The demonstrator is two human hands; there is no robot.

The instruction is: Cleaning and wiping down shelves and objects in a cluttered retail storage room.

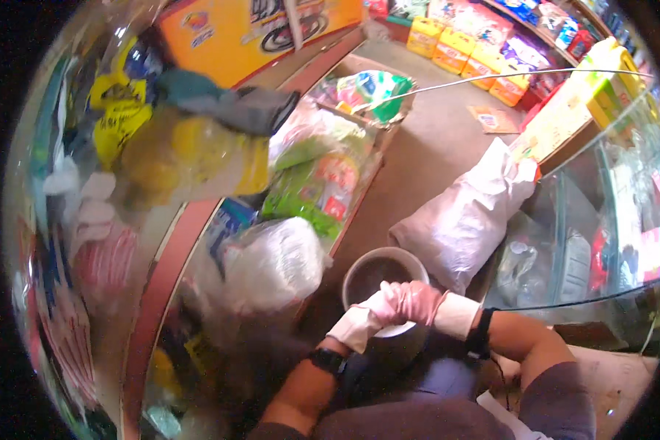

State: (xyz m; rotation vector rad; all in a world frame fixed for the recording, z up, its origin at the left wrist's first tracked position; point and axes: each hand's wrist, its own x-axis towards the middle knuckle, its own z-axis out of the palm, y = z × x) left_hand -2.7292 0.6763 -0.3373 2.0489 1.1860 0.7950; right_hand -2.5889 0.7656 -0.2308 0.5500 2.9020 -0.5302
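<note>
Both of my hands wear pale gloves with white cuffs and meet over the near part of a round white bucket (353,275). My left hand (380,311) comes in from the left, its fingers bent against the other hand. My right hand (422,302) presses up to it from the right. Where they meet, the gloves overlap, and whether a wet cloth or anything else is between them cannot be made out. The bucket's inside looks dark. Close by its right side stands a full white woven sack (462,214).
On the left, a bundle wrapped in clear plastic (280,264) lies near green packets (313,187). A glass display case (561,247) is at the right. Yellow-orange jugs (454,49) line the far wall. A thin rod (473,81) crosses above the floor.
</note>
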